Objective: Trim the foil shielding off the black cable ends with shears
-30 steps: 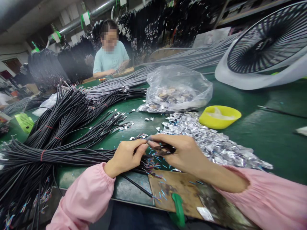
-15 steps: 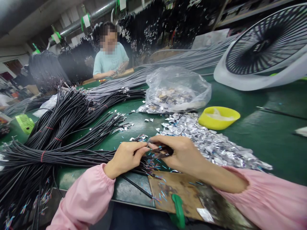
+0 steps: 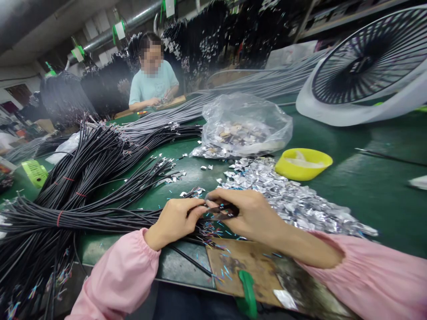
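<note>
My left hand (image 3: 178,218) is closed in a pinch above a bundle of black cables (image 3: 110,218), seemingly on the end of one cable, which the fingers mostly hide. Its fingertips almost meet those of my right hand (image 3: 248,213). That hand is curled around a black scissors-like tool (image 3: 227,210), whose tip lies near the pinch and is partly covered. Below both hands, the bundle's stripped ends (image 3: 213,231) spread out in thin coloured wires. Small blue clippings (image 3: 227,270) lie on a piece of brown cardboard (image 3: 240,253) at the table edge.
Silvery foil scraps (image 3: 300,204) are heaped to the right, with a clear plastic bag (image 3: 247,120) and a yellow bowl (image 3: 303,164) behind. A fan (image 3: 360,66) stands far right. A green clamp (image 3: 247,293) grips the front edge. Another person (image 3: 153,84) sits across the table.
Both hands keep nearly the same place and grip. The black tool in my right hand has shifted very slightly left, and the whole view has drifted a little.
</note>
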{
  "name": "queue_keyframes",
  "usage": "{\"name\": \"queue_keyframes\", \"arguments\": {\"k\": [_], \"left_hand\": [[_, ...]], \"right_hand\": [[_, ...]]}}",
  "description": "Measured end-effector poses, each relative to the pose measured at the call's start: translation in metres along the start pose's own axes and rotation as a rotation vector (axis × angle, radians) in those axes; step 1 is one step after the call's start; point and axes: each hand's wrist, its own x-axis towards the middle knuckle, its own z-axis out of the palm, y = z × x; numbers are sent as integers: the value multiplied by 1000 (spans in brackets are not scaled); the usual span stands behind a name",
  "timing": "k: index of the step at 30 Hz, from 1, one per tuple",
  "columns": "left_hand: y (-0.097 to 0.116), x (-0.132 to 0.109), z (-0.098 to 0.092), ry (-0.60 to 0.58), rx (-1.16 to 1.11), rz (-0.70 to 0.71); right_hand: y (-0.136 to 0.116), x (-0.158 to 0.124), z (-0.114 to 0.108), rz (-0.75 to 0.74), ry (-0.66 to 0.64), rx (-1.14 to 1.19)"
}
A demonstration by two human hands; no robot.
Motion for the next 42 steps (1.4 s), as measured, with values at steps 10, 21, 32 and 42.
{"name": "queue_keyframes", "arguments": {"k": [10, 21, 32, 42], "left_hand": [[7, 3, -1, -107, 13, -61], [6, 3, -3, -11, -19, -68], [10, 3, -27, 140, -730, -194], [14, -3, -27, 388, -288, -64]], "right_hand": [[3, -6, 2, -3, -114, -62], [-1, -3, 1, 91, -153, -50], [-27, 41, 16, 420, 80, 434], [-30, 35, 5, 804, -67, 748]]}}
